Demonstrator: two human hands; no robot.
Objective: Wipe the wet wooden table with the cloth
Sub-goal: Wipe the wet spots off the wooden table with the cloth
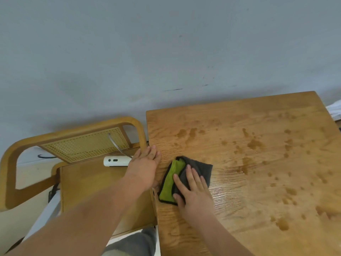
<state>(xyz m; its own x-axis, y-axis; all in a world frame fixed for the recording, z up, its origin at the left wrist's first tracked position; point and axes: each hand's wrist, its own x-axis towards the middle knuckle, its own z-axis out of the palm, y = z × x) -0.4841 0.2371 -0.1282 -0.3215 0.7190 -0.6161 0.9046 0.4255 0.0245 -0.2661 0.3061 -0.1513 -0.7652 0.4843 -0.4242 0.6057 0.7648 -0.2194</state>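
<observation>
A wooden table [258,182] fills the right half of the head view, spotted with wet patches and droplets across its middle and right side. Near its left edge lies a folded cloth [201,167], grey outside and green inside. My right hand [193,193] presses flat on the cloth with straight fingers. My left hand [145,167] rests flat on the table's left edge, just left of the cloth, holding nothing.
A wooden chair [77,145] with a cane back stands left of the table. A white device [116,160] with a cable lies on its seat. A grey wall rises behind. White papers [335,109] show at the far right edge.
</observation>
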